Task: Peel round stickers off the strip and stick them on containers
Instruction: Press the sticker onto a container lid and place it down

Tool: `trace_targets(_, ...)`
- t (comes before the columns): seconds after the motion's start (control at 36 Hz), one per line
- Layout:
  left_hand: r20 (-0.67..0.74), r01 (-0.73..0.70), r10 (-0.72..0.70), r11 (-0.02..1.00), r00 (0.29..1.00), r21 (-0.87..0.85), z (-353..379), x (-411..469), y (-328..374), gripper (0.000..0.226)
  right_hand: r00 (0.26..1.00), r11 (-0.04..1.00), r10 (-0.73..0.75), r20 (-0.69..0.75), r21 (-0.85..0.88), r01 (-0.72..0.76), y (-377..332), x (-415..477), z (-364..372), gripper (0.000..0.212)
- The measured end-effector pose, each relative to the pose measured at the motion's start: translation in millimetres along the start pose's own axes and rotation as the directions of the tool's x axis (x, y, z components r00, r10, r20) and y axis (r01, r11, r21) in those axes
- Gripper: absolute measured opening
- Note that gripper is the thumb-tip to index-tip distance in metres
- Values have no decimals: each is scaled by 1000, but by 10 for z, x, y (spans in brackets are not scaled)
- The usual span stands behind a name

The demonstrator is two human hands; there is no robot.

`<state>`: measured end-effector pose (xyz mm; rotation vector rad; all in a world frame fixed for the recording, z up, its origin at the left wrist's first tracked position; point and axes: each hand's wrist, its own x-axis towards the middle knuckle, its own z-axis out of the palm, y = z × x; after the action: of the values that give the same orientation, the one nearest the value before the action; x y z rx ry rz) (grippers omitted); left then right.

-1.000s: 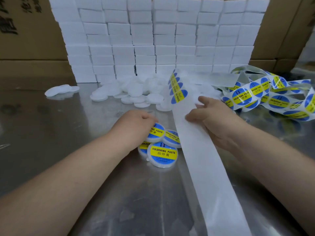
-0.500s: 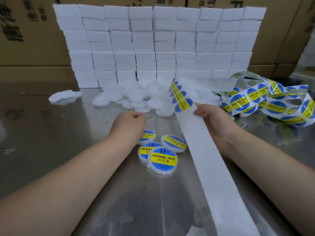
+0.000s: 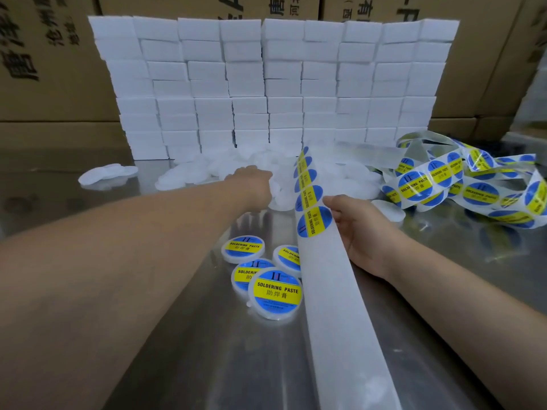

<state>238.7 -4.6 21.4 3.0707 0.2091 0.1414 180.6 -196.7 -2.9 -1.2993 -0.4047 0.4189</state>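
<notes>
Cardboard boxes (image 3: 53,69) with printed characters fill the whole back. In front of them is a big wall of white blocks (image 3: 266,84), stacked in neat columns right across the shiny metal table (image 3: 177,365).

The sticker strip (image 3: 340,306) comes next. It's a long white backing that runs from the bottom edge up the middle of the table. The near part is bare, and the part farther up carries a row of round blue and yellow stickers (image 3: 313,221). The rest of it lies in a loose tangle (image 3: 444,179) on the right side of the table, with lots of stickers on it.

A heap of plain white containers (image 3: 207,170) sits at the foot of the block wall. A little separate bunch (image 3: 106,173) lies off to the left, and one loose container (image 3: 387,210) sits just beside the right hand.

Four labelled containers (image 3: 276,291) are clustered near the middle, just left of the strip and overlapping a bit. You can read "SOLDERING PASTE" on the nearest one.

The right hand (image 3: 355,232) grips the strip from its right edge, thumb on the front just past the lowest sticker and the other fingers behind the backing. The left hand (image 3: 251,184) is stretched out onto the heap of plain containers. I only see the back of it, so I honestly can't tell if it's got hold of one or is just touching them.
</notes>
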Motion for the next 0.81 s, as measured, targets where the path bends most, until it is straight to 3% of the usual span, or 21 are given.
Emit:
trace_targets(0.08,-33,27,-28,999,999,-33,19,10,28,39,997,998,-56,56,-34,58,8,-18,7,19)
trace_targets(0.25,-194,0,-9,999,981,-44,39,-19,29,27,990,994,-81,119,-63,89,13,-37,12,36)
trace_targets(0.33,-284,11,-56,988,957,-157,-34,-74,33,26,992,993,-85,91,-71,91,16,-35,9,33)
trace_targets(0.39,-321,39,-148,946,936,-322,-101,-170,53,26,995,995,-86,60,-53,89,16,-25,8,29)
trace_targets(0.44,-323,52,-276,826,905,-561,-177,-286,64,28,995,995,-91,32,-40,93,19,-12,12,24)
trace_targets(0.5,-218,54,-414,552,883,-832,-253,-420,81,22,996,995,-94,-5,-45,94,23,1,19,20)
trace_targets(0.56,-23,48,-496,129,868,-990,-302,-583,110,22,994,993,-99,-55,-67,95,26,13,25,15)
trace_targets(0.61,185,94,-426,-225,886,-970,-342,-798,114,19,988,989,-112,-108,-110,100,30,20,28,13)
trace_targets(0.67,229,109,-410,-296,883,-949,-329,-948,112,13,982,984,-119,-148,-147,98,27,11,44,18)
trace_targets(0.72,220,106,-417,-278,882,-955,-320,-1058,109,15,975,979,-132,-178,-175,101,22,-2,65,23)
trace_targets(0.81,70,25,-446,-105,893,-994,-284,-1182,125,31,967,970,-156,-202,-219,110,15,-28,94,27)
